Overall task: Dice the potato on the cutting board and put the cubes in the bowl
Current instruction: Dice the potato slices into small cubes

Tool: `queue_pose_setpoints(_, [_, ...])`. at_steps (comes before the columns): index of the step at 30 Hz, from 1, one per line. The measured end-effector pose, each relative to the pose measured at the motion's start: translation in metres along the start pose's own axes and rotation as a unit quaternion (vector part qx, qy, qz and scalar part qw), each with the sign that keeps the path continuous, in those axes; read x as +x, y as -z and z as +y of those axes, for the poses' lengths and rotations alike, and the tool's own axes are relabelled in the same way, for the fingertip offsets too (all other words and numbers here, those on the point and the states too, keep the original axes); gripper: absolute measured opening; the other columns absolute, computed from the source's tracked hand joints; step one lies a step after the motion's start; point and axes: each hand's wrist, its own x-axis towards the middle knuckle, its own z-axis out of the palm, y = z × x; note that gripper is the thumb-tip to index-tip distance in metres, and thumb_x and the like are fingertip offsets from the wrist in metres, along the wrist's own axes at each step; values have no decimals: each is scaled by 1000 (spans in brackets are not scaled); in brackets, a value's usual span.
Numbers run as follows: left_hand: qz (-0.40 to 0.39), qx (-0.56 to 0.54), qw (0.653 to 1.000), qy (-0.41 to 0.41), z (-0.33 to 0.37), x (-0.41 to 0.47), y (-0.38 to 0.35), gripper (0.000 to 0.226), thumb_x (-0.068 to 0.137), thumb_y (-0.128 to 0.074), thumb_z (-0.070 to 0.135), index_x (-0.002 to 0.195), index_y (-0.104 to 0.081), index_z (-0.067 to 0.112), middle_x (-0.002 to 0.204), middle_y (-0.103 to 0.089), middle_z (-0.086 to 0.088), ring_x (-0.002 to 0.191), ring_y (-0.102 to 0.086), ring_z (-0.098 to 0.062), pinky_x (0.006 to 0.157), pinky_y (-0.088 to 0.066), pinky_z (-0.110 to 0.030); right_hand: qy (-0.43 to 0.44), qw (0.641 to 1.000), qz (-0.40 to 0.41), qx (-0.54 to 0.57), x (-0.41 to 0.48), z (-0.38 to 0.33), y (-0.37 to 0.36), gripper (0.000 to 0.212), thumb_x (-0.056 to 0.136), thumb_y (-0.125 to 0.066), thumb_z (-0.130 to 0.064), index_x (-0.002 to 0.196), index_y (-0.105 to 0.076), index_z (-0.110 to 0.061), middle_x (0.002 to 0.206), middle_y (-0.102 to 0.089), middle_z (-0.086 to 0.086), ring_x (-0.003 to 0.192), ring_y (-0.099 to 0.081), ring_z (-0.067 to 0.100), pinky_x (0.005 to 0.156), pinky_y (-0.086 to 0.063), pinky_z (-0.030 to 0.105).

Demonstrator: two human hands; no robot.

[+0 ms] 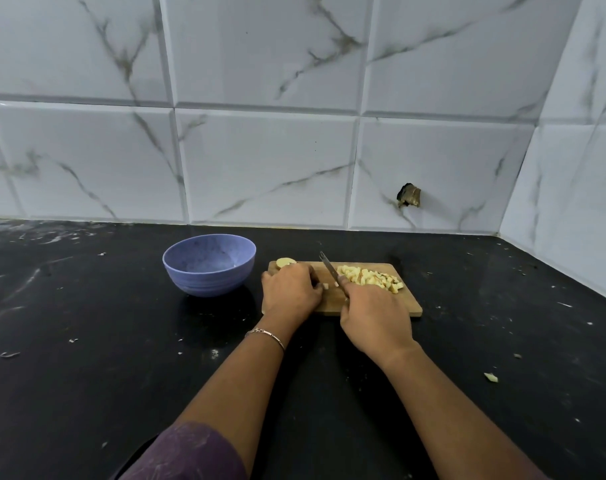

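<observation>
The left hand (289,289) lies curled over the left part of the cutting board (398,306); whatever sits under its fingers is hidden, and it covers the near side of a potato end piece (285,262). The right hand (374,315) wraps the knife (329,268) so that only the blade shows, and it hides the near edge of the potato cubes (367,277). The near wall of the bowl (208,271) hides part of its inside. Both forearms and a purple sleeve (187,452) are cut off by the bottom edge. Pale specks (491,377) on the desk (87,341) are too small to tell. A dark object (409,195) on the wall is unclear.
</observation>
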Motion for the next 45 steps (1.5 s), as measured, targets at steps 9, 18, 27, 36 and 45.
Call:
queue_pose_setpoints(9, [-18, -31, 999, 18, -1, -1, 3, 21, 92, -58, 39, 103, -71, 26, 105, -69, 4, 118, -51, -20, 99, -34, -41, 17, 999, -1, 50, -5, -6, -1, 51, 102, -49, -28, 151, -37, -33, 107, -67, -7, 96, -62, 11, 79, -50, 26])
queue_pose_setpoints(18, [-35, -40, 998, 31, 0, -1, 1, 20, 92, -58, 39, 101, -70, 27, 104, -69, 2, 123, -46, -21, 98, -34, -41, 34, 999, -33, 16, -6, -14, -3, 56, 101, -49, -19, 154, -33, -26, 104, -65, -4, 95, -62, 14, 77, -50, 28])
queue_pose_setpoints(27, [-33, -43, 998, 39, 0, -3, 0, 16, 91, -56, 37, 98, -69, 28, 99, -69, 4, 118, -49, -20, 96, -34, -40, 60, 996, -36, -63, -6, -18, -6, 59, 101, -47, -14, 156, -27, -22, 97, -63, -2, 85, -62, 15, 72, -55, 31])
queue_pose_setpoints(36, [-26, -58, 997, 35, 0, -6, 6, 19, 94, -60, 36, 105, -70, 25, 106, -69, 4, 110, -58, -17, 93, -42, -35, 1, 1000, -24, -17, -3, -4, -3, 57, 100, -50, -20, 154, -32, -30, 97, -64, -6, 89, -62, 14, 73, -53, 30])
queue_pose_setpoints(45, [-24, -85, 994, 65, -6, -6, 12, 20, 91, -60, 35, 108, -71, 30, 112, -67, 1, 103, -62, -18, 91, -51, -38, 20, 998, -3, 52, -5, -4, 1, 52, 101, -50, -28, 151, -37, -34, 102, -67, -7, 90, -62, 10, 77, -52, 27])
